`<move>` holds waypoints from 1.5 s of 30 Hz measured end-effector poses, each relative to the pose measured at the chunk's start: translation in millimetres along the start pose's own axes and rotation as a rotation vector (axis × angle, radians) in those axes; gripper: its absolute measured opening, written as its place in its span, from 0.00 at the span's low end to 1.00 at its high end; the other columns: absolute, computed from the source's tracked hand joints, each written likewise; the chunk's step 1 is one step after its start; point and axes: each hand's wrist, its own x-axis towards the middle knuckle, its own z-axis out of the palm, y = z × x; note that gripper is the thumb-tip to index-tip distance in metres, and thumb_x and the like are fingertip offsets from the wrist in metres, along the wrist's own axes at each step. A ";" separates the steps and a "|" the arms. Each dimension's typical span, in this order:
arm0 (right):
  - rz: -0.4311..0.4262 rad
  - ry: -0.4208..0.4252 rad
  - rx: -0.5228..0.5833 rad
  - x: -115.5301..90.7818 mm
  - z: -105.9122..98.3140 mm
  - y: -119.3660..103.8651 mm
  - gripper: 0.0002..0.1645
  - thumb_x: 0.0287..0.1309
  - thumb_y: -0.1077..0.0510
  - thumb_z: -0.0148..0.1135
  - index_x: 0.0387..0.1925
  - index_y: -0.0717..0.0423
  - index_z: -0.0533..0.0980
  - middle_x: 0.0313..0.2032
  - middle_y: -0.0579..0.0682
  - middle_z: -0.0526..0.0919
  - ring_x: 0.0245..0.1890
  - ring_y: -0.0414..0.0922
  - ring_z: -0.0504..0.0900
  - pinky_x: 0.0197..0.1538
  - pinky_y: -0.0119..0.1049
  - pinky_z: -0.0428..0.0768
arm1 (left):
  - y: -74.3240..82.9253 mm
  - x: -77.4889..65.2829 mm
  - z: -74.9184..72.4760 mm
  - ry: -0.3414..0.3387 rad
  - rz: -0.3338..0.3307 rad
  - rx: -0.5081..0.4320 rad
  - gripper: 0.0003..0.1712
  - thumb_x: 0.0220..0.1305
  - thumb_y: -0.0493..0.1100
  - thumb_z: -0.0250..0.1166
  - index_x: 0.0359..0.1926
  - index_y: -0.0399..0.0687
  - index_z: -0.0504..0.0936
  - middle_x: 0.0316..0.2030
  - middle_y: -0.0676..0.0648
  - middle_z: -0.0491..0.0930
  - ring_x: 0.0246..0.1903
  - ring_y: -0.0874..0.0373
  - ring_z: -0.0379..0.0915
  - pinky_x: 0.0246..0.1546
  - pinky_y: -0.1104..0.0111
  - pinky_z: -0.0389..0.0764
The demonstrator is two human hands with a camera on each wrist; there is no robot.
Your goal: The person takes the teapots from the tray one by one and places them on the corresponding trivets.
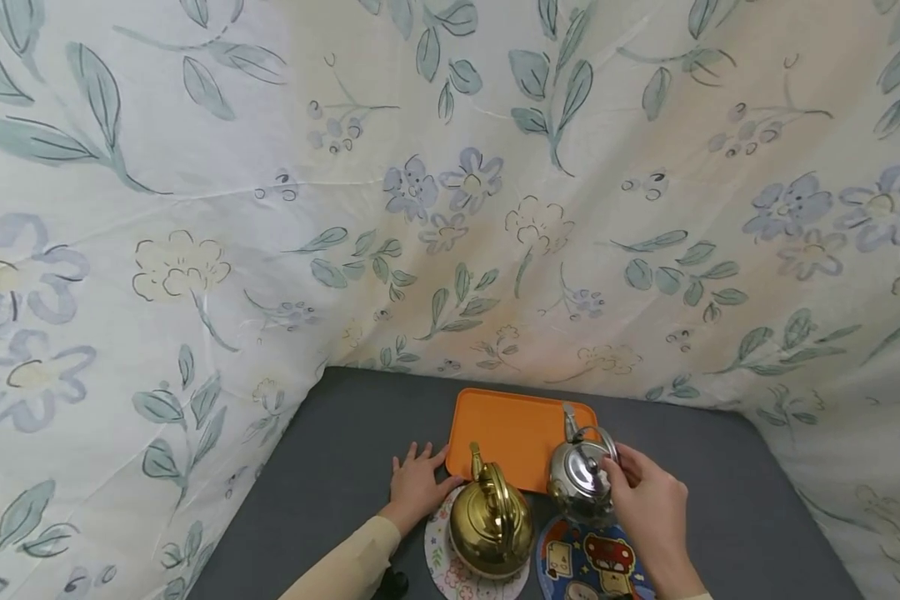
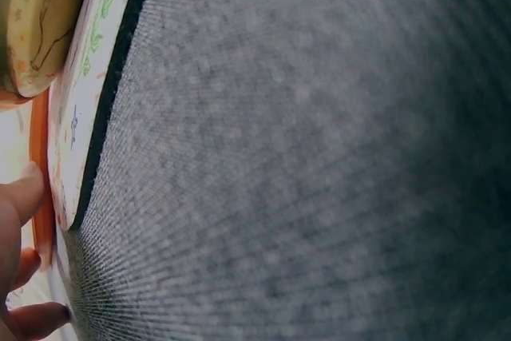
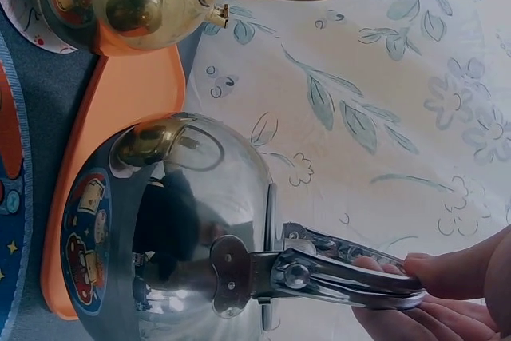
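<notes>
My right hand [image 1: 648, 500] grips the arched metal handle of a silver kettle [image 1: 579, 483], with fingers and thumb around it in the right wrist view. That kettle overlaps the near right corner of an orange tray [image 1: 506, 421] and the far edge of a blue cartoon mat [image 1: 557, 571]. Its body appears raised above the mat. My left hand [image 1: 417, 487] rests with spread fingers at the tray's left edge. Just right of it a gold kettle [image 1: 487, 533] stands on a round floral mat [image 1: 438, 550], its spout pointing to the tray.
A dark grey tabletop [image 1: 720, 492] carries everything. Pale floral cloth [image 1: 450, 250] hangs behind it and along both sides. Part of a black object [image 1: 392, 585] shows beside the left wrist. The two mats lie side by side in front of the tray.
</notes>
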 end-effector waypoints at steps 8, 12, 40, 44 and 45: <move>0.037 -0.034 -0.021 -10.1 -8.6 3.6 0.21 0.59 0.61 0.73 0.50 0.71 0.83 0.38 0.67 0.88 0.35 0.59 0.90 0.32 0.48 0.86 | -1.8 1.6 1.4 -0.018 -0.012 -0.013 0.40 0.61 0.68 0.66 0.70 0.58 0.75 0.69 0.36 0.71 0.73 0.31 0.56 0.66 0.28 0.55; 0.080 -0.067 -0.033 -14.9 -9.9 6.7 0.22 0.60 0.60 0.72 0.51 0.71 0.82 0.40 0.67 0.88 0.37 0.60 0.89 0.34 0.49 0.86 | -2.7 2.6 1.6 -0.038 -0.020 -0.028 0.41 0.61 0.69 0.66 0.71 0.58 0.75 0.69 0.36 0.70 0.73 0.31 0.56 0.66 0.28 0.54; 0.157 -0.005 0.010 -38.4 -11.0 16.4 0.21 0.54 0.64 0.75 0.49 0.71 0.83 0.38 0.68 0.88 0.29 0.56 0.90 0.27 0.39 0.85 | -0.8 4.4 0.4 -0.045 -0.021 -0.010 0.39 0.62 0.66 0.67 0.71 0.58 0.74 0.69 0.36 0.70 0.73 0.32 0.56 0.66 0.28 0.54; 0.154 0.006 -0.006 -39.9 -13.3 19.3 0.21 0.53 0.63 0.76 0.48 0.69 0.84 0.36 0.65 0.89 0.30 0.54 0.90 0.27 0.38 0.85 | -0.3 6.0 1.3 -0.043 -0.025 -0.003 0.39 0.62 0.67 0.66 0.71 0.59 0.74 0.69 0.37 0.70 0.73 0.32 0.56 0.66 0.29 0.55; 0.154 0.009 -0.009 -40.5 -13.8 20.0 0.21 0.53 0.63 0.76 0.48 0.69 0.84 0.36 0.65 0.89 0.30 0.55 0.90 0.27 0.39 0.85 | -0.3 6.5 1.7 -0.049 -0.031 -0.007 0.40 0.62 0.68 0.66 0.71 0.60 0.74 0.70 0.37 0.70 0.73 0.32 0.56 0.66 0.29 0.54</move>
